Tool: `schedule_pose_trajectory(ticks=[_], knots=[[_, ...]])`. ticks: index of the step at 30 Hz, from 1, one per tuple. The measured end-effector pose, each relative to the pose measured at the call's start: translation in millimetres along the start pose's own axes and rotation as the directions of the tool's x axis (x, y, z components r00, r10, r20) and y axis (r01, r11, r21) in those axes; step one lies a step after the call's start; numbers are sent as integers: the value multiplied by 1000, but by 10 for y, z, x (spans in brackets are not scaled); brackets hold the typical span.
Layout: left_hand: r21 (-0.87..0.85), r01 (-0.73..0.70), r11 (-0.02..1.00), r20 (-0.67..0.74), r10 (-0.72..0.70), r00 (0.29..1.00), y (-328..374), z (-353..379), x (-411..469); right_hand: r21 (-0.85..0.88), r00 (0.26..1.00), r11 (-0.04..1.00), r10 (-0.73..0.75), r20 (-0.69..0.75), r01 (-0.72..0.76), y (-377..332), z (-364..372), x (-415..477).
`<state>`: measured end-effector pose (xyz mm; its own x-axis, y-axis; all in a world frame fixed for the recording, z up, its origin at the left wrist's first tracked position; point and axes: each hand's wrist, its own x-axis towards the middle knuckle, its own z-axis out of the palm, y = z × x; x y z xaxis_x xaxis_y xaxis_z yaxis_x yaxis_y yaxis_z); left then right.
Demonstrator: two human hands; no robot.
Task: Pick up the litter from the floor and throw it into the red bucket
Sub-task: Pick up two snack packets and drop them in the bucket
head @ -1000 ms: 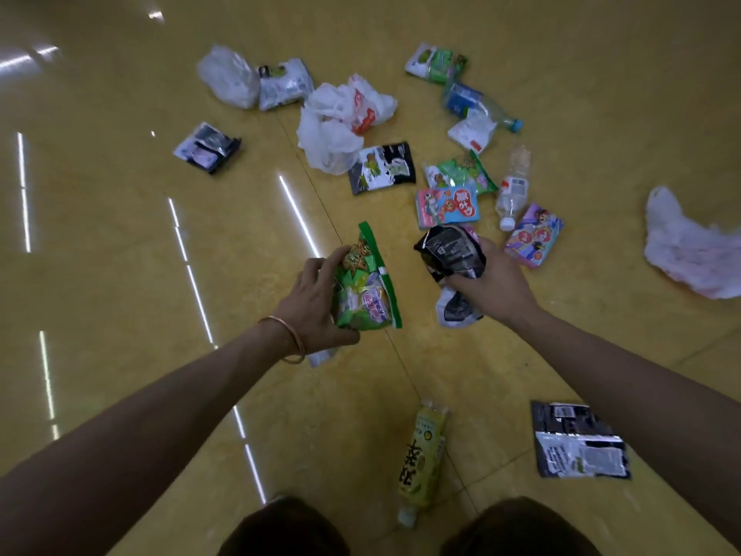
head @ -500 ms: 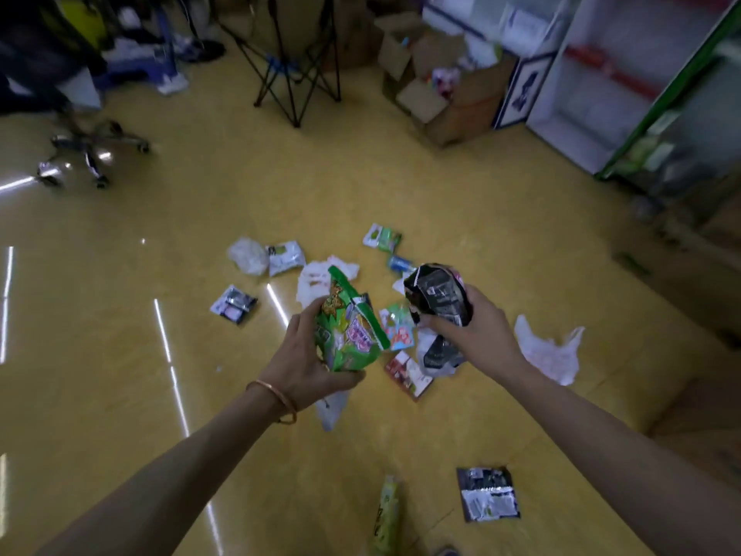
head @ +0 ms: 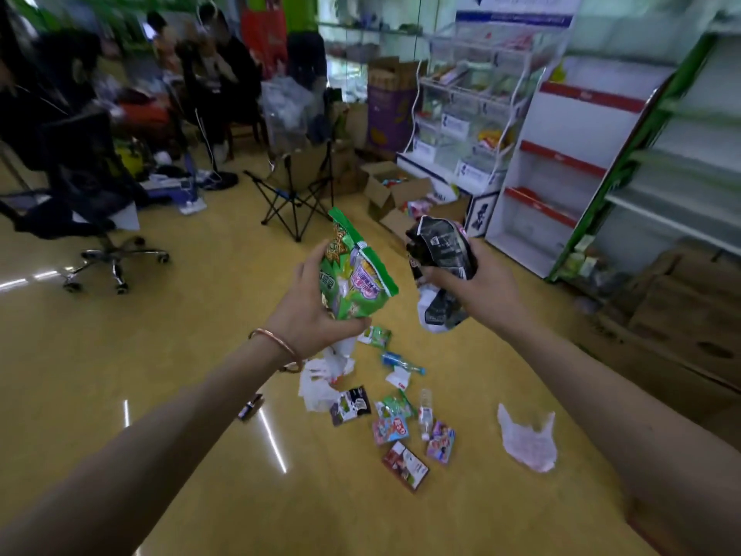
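The green packet (head: pixel 355 280) is gripped upright in the left hand (head: pixel 308 315). The crumpled black wrapper (head: pixel 441 250) is clutched in the right hand (head: pixel 477 290). Both hands are raised, near each other but apart, above the remaining litter (head: pixel 393 429) scattered on the floor (head: pixel 160 355), with a white bag (head: pixel 527 439) off to the right. No red bucket shows. It seems best to grip firmly, find the bucket first, then let go right over its mouth so the light wrappers cannot drift.

I can read nothing for certain: the print on the green snack bag (head: pixel 353 274) and the black wrapper (head: pixel 441 250) is too blurred.
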<state>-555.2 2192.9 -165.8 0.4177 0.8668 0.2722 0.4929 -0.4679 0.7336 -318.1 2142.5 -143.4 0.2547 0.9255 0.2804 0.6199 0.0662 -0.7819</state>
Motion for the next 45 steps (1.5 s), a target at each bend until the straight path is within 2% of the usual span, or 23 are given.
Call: schedule_pose_trajectory(ticks=[8,13,18,24,30,35,39,45], knots=[[12,-48,999,-12,48,999,186,-395,-151,22,997,997,-70,-39,70,-407,-48,-166],[5,-1,1000,-27,2,1000,223,-507,-283,34,995,994,-105,-2,105,-580,12,-150],[19,27,999,-144,-24,989,222,-607,-454,87,982,983,-169,87,162,-724,141,-42],[53,184,981,-267,-164,950,182,-724,-828,179,937,960,-256,240,216,-825,425,-45],[-39,385,922,-424,-364,829,2,-849,-1574,274,843,936,-323,429,219,-903,965,-206],[-54,580,813,-522,-518,678,-106,-1062,-2436,335,708,917,-382,594,214,-1118,1545,-624],[-98,629,772,-621,-541,568,-76,-1314,-3073,393,605,880,-471,642,268,-1524,1913,-936],[-83,709,701,-719,-534,445,-75,-1749,-3944,468,441,820,-573,691,331,-2214,2447,-1501]])
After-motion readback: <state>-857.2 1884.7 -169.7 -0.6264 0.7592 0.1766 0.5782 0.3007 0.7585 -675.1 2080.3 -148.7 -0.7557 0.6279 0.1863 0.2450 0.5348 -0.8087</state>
